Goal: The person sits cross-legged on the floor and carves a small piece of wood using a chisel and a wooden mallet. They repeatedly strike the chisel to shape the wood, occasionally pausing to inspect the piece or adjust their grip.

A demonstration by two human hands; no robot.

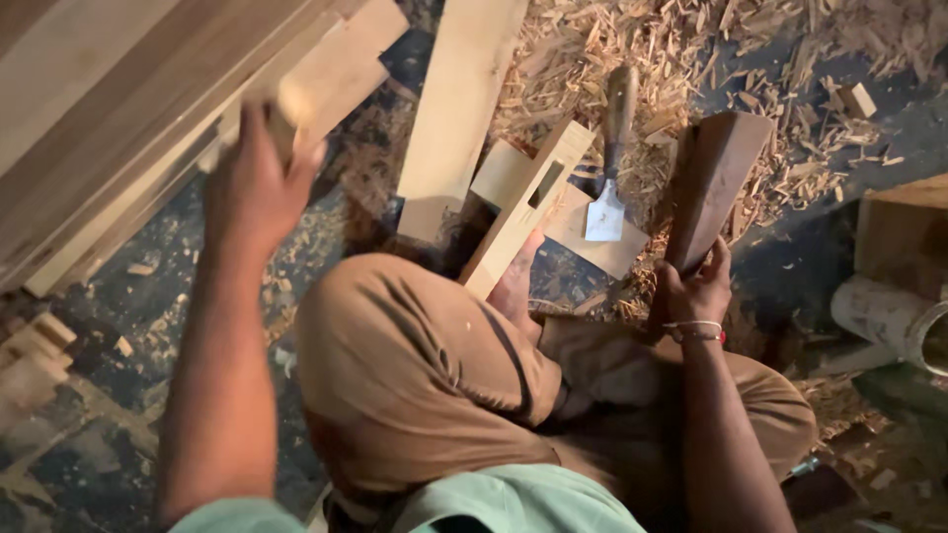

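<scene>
Gripping: my left hand (252, 183) closed on a pale wood block (331, 74), raised left of the chisel (610, 163); my right hand (696, 291) clasps a dark mallet (716, 183) right of it. I'd keep both grips firm.

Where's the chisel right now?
In the head view the chisel lies on the floor ahead of the person, right of centre, blade toward them on a pale board, between the slotted wood piece and the dark block in the right hand.
</scene>
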